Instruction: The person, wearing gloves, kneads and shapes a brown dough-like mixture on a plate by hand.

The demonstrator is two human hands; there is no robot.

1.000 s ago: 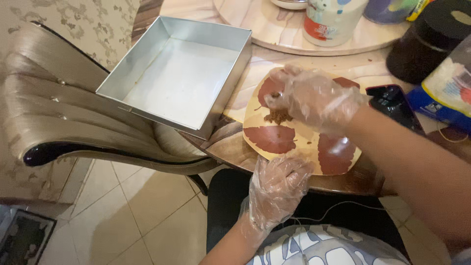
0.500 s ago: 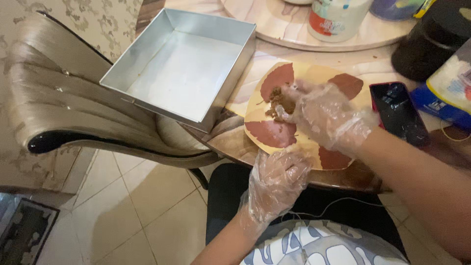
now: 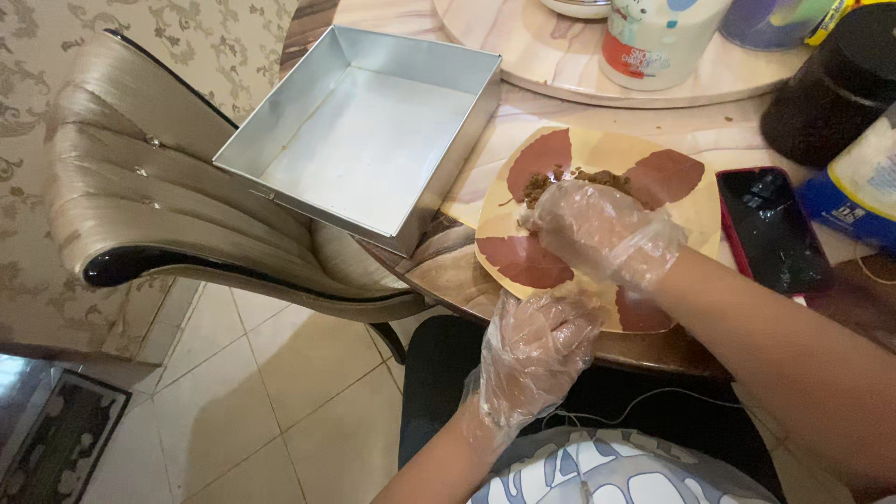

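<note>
We've got a small heap of brown crumbly stuff (image 3: 571, 179), prob. minced or ground food, sitting on the cream plate w/ red leaf shapes (image 3: 551, 154) near the table edge. We'd judge it light, soft and loose: it'll break apart if pinched hard, and it looks moist enough to cling to plastic. Best taken by scooping under it w/ curled fingers and cupping, not by a fingertip pinch.

Our right hand (image 3: 602, 233), in a thin clear disposable glove, lies over the plate w/ fingers curled down onto the near side of the heap, partly closed in a loose cupping grasp on the crumbs. How much it actually holds, we can't tell; the glove hides the palm.

Our left hand (image 3: 534, 359), gloved too, hangs relaxed just below the plate rim and table edge, fingers loosely bent, holding nothing.

Further out: an empty square metal baking pan (image 3: 373, 131) rests to the left, overhanging the table corner above a padded chair (image 3: 140, 215). A dark phone (image 3: 770, 229) lies just right of the plate. Beyond, a turntable (image 3: 560, 65) carries a white tub (image 3: 658, 37); a dark jar (image 3: 831, 93) stands at right.
</note>
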